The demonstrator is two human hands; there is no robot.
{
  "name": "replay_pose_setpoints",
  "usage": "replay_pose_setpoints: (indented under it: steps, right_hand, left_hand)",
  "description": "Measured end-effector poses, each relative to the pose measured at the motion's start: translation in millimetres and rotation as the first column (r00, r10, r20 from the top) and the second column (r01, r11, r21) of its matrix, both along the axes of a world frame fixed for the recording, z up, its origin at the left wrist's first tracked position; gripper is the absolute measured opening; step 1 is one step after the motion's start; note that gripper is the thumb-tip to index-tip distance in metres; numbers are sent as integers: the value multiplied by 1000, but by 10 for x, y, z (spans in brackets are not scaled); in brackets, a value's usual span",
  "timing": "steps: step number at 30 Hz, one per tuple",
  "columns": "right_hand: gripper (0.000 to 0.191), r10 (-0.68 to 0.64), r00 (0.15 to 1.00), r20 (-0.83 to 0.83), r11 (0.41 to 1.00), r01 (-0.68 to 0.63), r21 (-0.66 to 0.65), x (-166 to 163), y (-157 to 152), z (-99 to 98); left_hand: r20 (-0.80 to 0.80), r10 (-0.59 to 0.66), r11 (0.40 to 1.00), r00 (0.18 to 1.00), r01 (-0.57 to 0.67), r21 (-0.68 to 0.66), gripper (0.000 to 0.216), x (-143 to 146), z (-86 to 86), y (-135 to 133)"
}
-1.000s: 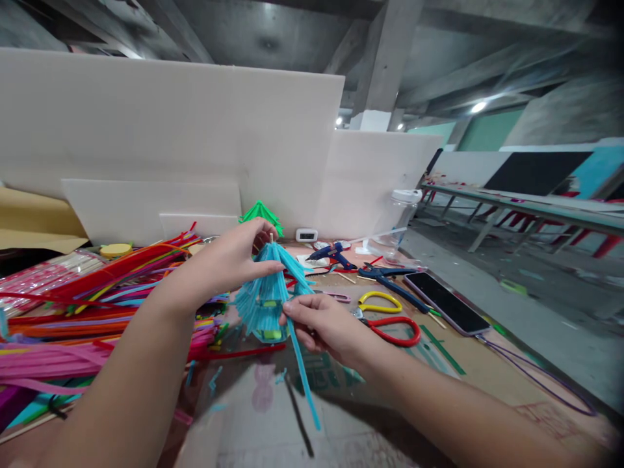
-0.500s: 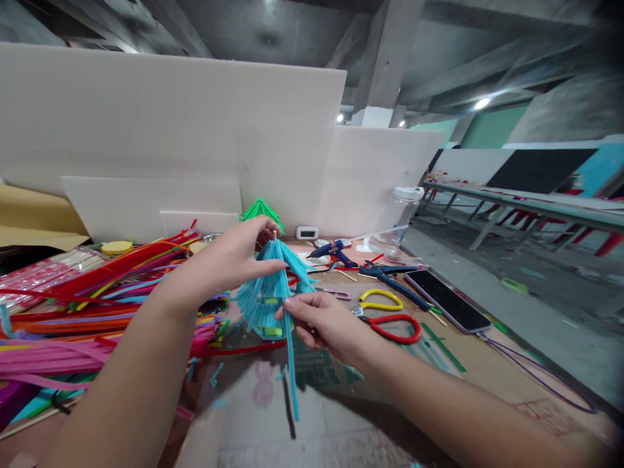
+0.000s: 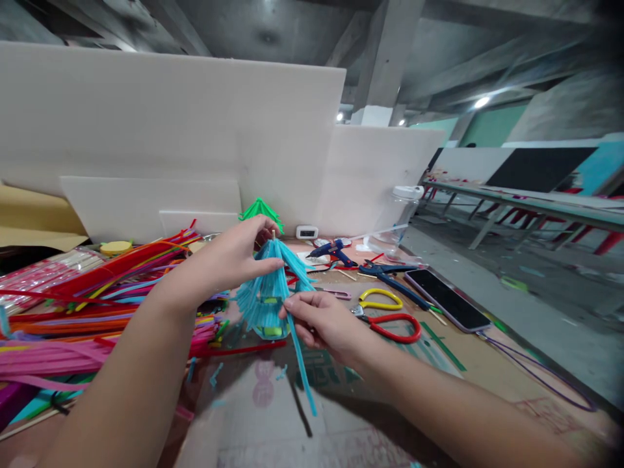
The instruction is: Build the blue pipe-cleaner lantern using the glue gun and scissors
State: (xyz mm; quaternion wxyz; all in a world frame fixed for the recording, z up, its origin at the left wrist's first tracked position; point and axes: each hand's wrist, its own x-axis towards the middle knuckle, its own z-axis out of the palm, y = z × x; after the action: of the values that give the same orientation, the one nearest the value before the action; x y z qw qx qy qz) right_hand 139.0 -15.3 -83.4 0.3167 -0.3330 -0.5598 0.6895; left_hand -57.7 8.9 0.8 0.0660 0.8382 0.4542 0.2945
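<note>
A light-blue pipe-cleaner umbrella shape (image 3: 263,292) stands above the cardboard, a thin stick poking out of its top. My left hand (image 3: 258,244) is closed around its upper part, thumb in front and the other fingers mostly hidden behind. Lower down on its right side, my right hand (image 3: 316,318) pinches a long blue pipe cleaner (image 3: 303,374), whose free end hangs down to the right over the cardboard. Yellow-green bits show inside the lower ring of the blue piece. A green piece of similar shape (image 3: 260,211) stands behind my left hand.
Piles of coloured pipe cleaners (image 3: 58,354) fill the left side. On the right lie scissors with yellow and red handles (image 3: 394,328), a blue glue gun (image 3: 336,252), pliers (image 3: 394,279) and a phone (image 3: 448,300). A plastic cup (image 3: 397,218) and white boards (image 3: 170,130) stand behind.
The hanging end of the blue pipe cleaner has swung to the right, and its shadow has shifted with it. Both hands have stayed nearly in place.
</note>
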Motion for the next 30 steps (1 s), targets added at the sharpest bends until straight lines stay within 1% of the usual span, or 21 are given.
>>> replay_pose_setpoints:
  steps: [4, 8, 14, 16, 21, 22, 24, 26, 28, 30]
  right_hand:
    - [35, 11, 1000, 2, 1000, -11, 15, -4, -4, -5]
    - [36, 5, 1000, 15, 1000, -5, 3, -11, -7, -2]
    - [35, -7, 1000, 20, 1000, 7, 5, -3, -2, 12]
    - [35, -3, 1000, 18, 1000, 3, 2, 1, 0, 14]
    - [36, 1, 999, 33, 1000, -1, 10, 3, -3, 14]
    - [36, 0, 999, 32, 1000, -1, 15, 3, -3, 13]
    - [37, -2, 1000, 25, 1000, 2, 18, 2, -1, 10]
    - [37, -2, 1000, 23, 1000, 2, 8, 1, 0, 7]
    - [38, -6, 1000, 26, 1000, 5, 7, -1, -1, 8]
    - [38, -12, 999, 32, 1000, 12, 9, -2, -5, 13]
  left_hand:
    - [17, 1, 1000, 1000, -1, -15, 37, 13, 28, -30]
    - [119, 5, 999, 993, -1, -34, 30, 53, 34, -17]
    - [169, 75, 997, 983, -70, -32, 29, 78, 14, 34]
    - [179, 59, 997, 982, -50, -55, 29, 52, 15, 34]
    - [253, -41, 987, 967, 78, -140, 34, -13, 32, 2]
    - [263, -51, 987, 964, 89, -133, 34, -16, 35, -2]
    - [249, -73, 994, 966, 92, -66, 30, -14, 39, -1]
    - [177, -93, 995, 980, 88, 35, 21, -13, 39, 16]
    - [84, -102, 988, 991, 91, 122, 19, -20, 38, 45]
    - [17, -100, 982, 995, 96, 163, 20, -36, 35, 76]
